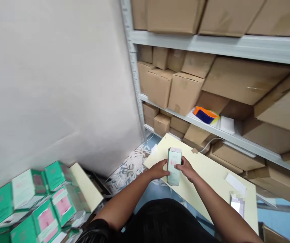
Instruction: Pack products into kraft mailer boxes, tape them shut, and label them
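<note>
A pale green and white carton (174, 170) with a darker green side stands upright between my two hands, above the near-left part of a cream table (200, 172). From the left, my left hand (159, 169) grips its side, thumb at the front edge. On the other side, my right hand (186, 167) holds it with the thumb lying across the front face. The fingers behind the carton are hidden. The print on its front is too small to read.
Green and white cartons (23, 189) are stacked at lower left. Brown boxes (183, 89) fill the metal shelf (211, 42) behind the table. Paper scraps (129, 167) cover the floor by the wall. A white strip (235, 183) and a phone-like object (237, 205) lie on the table's right.
</note>
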{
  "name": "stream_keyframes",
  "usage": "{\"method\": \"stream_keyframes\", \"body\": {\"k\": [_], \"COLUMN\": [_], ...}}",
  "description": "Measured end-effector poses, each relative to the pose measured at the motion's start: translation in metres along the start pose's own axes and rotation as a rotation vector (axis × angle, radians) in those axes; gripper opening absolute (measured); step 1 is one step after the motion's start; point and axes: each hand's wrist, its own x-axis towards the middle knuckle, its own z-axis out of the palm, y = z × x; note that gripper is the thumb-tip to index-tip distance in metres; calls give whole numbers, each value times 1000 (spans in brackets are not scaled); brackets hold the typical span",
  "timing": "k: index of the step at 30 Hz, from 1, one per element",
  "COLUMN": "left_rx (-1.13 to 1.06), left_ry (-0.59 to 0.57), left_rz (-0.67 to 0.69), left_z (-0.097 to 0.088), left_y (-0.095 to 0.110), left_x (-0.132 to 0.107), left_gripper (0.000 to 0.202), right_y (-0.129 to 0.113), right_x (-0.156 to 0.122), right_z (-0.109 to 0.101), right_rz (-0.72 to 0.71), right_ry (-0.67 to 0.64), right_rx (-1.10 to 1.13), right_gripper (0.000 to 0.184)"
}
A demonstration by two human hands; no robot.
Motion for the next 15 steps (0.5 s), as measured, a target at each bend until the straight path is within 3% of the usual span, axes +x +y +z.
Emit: {"method": "stream_keyframes", "body": {"k": [3, 7, 10, 15], "left_rx": [181, 270, 358, 435], "left_ry": [65, -25, -3, -103], "left_rz": [-122, -112, 1, 149], "left_z": [40, 78, 95, 114], "left_y": [2, 11, 31, 65], "left_x": [38, 71, 97, 145], "left_gripper": [58, 39, 40, 55], "right_y": [38, 76, 93, 106], "right_x": [6, 14, 16, 9], "right_z": [-66, -127, -144, -133], "right_rz": [56, 68, 24, -1], "right_ry": [199, 332, 411, 449], "right_rx": [-103, -134, -99, -159], "right_gripper": [48, 59, 72, 74]}}
